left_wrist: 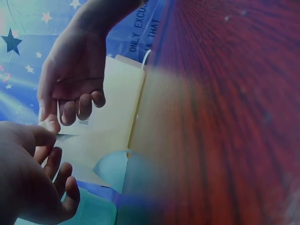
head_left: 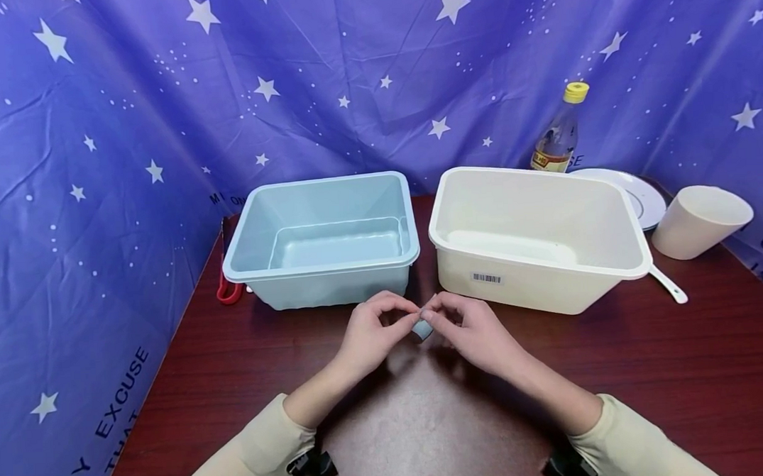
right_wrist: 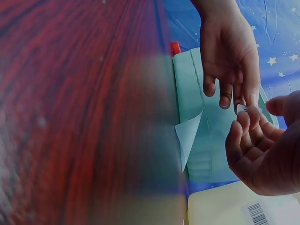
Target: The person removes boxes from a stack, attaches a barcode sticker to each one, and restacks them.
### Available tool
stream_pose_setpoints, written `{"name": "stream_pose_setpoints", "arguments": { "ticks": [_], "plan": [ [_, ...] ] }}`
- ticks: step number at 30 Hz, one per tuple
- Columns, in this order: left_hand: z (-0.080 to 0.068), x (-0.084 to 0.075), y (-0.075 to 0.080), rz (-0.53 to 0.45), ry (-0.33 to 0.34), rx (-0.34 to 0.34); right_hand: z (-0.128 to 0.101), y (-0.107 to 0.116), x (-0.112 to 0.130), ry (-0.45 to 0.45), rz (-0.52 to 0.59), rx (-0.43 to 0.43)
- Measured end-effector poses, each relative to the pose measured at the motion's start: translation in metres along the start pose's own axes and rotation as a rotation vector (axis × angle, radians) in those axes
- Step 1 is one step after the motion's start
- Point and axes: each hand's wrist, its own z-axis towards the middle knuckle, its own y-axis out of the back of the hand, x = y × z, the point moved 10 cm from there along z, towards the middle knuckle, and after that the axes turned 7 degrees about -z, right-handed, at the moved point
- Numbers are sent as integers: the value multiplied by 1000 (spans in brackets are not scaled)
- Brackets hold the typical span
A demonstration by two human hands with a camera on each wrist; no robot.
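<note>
Pale blue paper scrap [head_left: 422,328] hung above the dark red table [head_left: 617,370], pinched between the fingers of the left hand [head_left: 369,334] and right hand [head_left: 471,330], whose fingertips met, just in front of the blue tub [head_left: 322,269] and cream tub [head_left: 536,274].

Blue star curtain [head_left: 99,208]: white lettering, legible "EXCUSE", "THAT" at lower left, "ONL" at right edge. Cream tub [head_left: 535,238]: barcode sticker [head_left: 486,278], digits unreadable. Bottle [head_left: 559,134] label illegible.

Red item [head_left: 229,290] mostly hidden behind blue tub [head_left: 320,240].
</note>
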Motion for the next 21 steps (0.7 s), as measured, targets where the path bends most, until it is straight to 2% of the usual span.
{"name": "stream_pose_setpoints", "arguments": {
  "ticks": [3,7,12,21],
  "plan": [
    [1,3,6,4,16,-60,0,9,-3,-30,-54,-89],
    [0,11,12,-54,71,-120,-2,23,-9,-93,-113,-209],
    [0,13,15,-114,103,-156,-2,24,-11,-114,-101,-222],
    [1,6,23,-69,85,-178,0,26,-3,-43,-47,-293]
  ]
}}
